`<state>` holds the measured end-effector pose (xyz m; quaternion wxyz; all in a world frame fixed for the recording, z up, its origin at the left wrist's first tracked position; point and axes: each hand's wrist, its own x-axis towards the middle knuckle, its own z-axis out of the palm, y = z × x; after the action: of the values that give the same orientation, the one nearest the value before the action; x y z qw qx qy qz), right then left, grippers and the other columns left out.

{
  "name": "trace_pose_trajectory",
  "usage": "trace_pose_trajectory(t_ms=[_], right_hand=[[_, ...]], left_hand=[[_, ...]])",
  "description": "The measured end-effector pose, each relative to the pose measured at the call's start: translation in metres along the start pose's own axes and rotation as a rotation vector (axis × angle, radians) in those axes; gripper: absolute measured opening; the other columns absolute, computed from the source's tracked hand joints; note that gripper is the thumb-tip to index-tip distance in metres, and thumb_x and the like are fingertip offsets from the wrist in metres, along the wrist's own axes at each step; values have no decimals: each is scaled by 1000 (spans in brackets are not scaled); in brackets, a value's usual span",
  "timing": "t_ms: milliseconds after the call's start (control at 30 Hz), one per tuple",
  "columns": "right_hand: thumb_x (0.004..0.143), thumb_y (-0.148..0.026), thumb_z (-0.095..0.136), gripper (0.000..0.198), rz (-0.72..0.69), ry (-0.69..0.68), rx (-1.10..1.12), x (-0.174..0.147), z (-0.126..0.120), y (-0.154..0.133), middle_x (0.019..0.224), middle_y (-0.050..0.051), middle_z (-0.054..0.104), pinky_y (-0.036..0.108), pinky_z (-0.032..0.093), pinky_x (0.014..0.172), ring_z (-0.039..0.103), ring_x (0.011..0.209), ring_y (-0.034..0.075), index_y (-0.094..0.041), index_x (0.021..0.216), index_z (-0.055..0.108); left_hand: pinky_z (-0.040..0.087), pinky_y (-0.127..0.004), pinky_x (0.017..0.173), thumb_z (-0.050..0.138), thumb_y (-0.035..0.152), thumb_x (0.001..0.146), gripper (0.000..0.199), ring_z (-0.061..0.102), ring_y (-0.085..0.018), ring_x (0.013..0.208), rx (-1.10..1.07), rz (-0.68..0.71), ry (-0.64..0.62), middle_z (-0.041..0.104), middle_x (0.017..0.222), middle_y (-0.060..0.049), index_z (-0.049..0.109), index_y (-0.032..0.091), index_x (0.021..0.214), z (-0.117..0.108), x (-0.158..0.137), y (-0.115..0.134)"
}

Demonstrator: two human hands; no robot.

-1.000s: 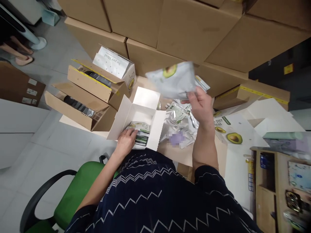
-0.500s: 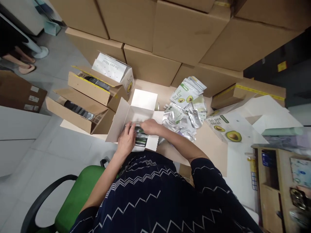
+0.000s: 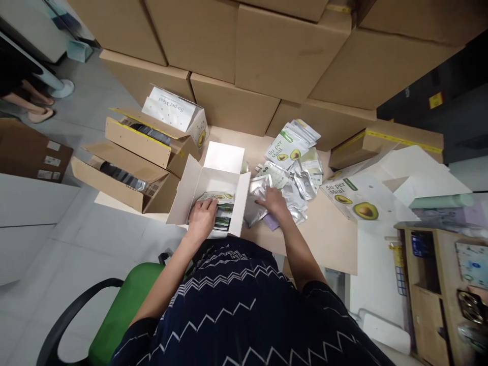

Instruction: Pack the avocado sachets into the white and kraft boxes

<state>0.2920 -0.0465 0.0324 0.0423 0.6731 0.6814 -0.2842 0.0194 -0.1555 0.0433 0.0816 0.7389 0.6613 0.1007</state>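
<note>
A white carton (image 3: 217,178) stands upright with its flaps up, holding a row of flat printed pouches (image 3: 223,197). My left hand (image 3: 202,219) reaches in over its near left side, fingers curled against the pouches at the front; their tips are partly hidden. Right of the carton lies a loose heap of silver foil pouches (image 3: 305,185). My right hand (image 3: 276,203) is at the heap's left edge, thumb and fingers closing on a silver pouch (image 3: 252,206). Printed "Su-per Meal" pouches (image 3: 285,147) with avocado pictures lie behind the heap.
Two open brown boxes (image 3: 152,190) with dark packs stand at left, before a white printed box (image 3: 170,109). An open avocado-printed carton (image 3: 354,201) is at right. Stacked brown cartons (image 3: 282,56) wall the back. A green chair (image 3: 125,305) is behind me at left.
My right hand has left the carton and moved right to the silver pouches. The carton's right flap now stands more upright. My left hand stays in the carton, a printed pouch showing beside it.
</note>
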Motion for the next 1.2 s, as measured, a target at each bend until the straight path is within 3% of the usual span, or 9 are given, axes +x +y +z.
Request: trace_pose_trajectory(t_ms=[200,300,433,600,767,867,967,1067,1200], right_hand=[[81,-44,77,90,120,48,-190,-14,47,0,141,27,50,42,47,91,55,120,39,-12,153,34],[84,-39,72,68,147,-20,-66,-11,43,10,123,22,63,37,47,83,62,107,33,-11,140,47],[78,-34,69,26,56,-82,218,-11,15,37,91,8,68,30,45,73,62,84,23,-15,94,64],[82,-38,61,20,-167,335,573,-45,-57,43,70,-3,56,26,42,62,50,64,14,-18,86,63],[93,-41,59,26,-401,737,701,-73,-104,-9,75,-2,59,29,47,63,56,69,15,-23,111,67],[100,-35,49,30,-608,585,621,-67,-96,-61,90,1,69,31,53,70,64,80,16,-27,123,65],[102,-24,40,33,-788,209,323,-48,-68,-111,100,5,73,32,53,78,68,90,18,-23,123,66],[100,-16,42,31,-804,-124,-82,-26,-35,-146,102,12,75,31,51,77,70,91,22,-15,121,65],[97,-13,45,32,-748,-303,-330,-11,-9,-162,111,19,73,32,50,79,71,101,26,-11,122,64]], left_hand=[[50,-47,98,40,24,101,37,61,-29,105,17,16,-14,69,129,-14,66,15,127,-1,-1,0],[50,-45,98,41,25,102,38,61,-29,106,35,11,-22,69,129,-13,65,14,129,-3,-1,0],[49,-45,98,41,24,101,38,60,-29,107,33,16,-38,68,130,-13,65,14,129,-4,-1,0],[50,-45,97,43,20,99,37,61,-29,106,22,-17,-47,69,129,-11,66,18,128,-4,0,1],[50,-46,98,43,23,100,36,62,-29,108,-26,-41,-23,68,129,-13,67,20,127,-3,-1,3],[50,-46,100,45,25,100,35,62,-29,111,-67,-49,-2,68,129,-14,67,19,126,-4,-3,4],[52,-46,100,45,27,100,33,63,-28,110,-93,-54,20,69,127,-15,68,18,124,-4,-6,3],[54,-44,98,44,28,101,33,65,-28,110,-108,-96,69,69,125,-15,67,17,121,-6,-9,2],[55,-43,97,45,29,100,36,61,-28,120,-141,-171,163,59,139,-18,58,16,132,-11,-7,4]])
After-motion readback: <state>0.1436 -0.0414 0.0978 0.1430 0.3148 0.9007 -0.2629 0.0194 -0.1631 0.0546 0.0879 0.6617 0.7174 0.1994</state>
